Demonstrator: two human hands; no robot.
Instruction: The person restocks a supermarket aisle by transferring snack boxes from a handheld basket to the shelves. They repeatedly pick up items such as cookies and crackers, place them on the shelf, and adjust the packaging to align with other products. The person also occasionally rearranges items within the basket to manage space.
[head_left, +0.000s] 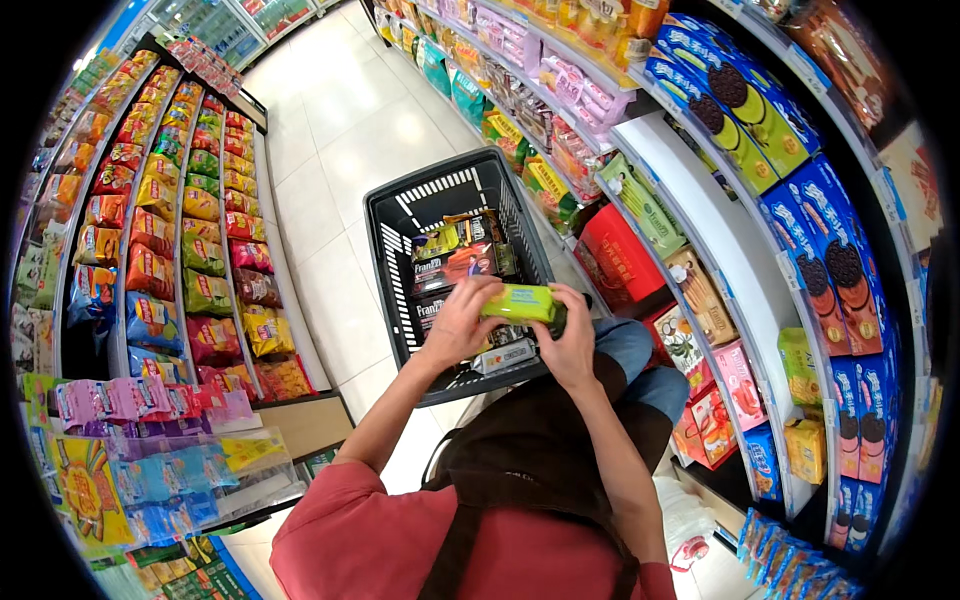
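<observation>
Between both hands I hold a small yellow-green snack packet above a black plastic shopping basket. My left hand grips its left end, and my right hand grips its right end. Inside the basket lie several packaged snacks, among them dark Franzzi boxes, a green packet and a silver-white packet near the front wall. My hands and the held packet hide part of the basket's contents.
On my right, shelves hold blue Oreo boxes, Franzzi packs and a white shelf board carrying a few packets. To my left stand sloping racks of chip bags. Tiled floor runs ahead; a white plastic bag lies behind.
</observation>
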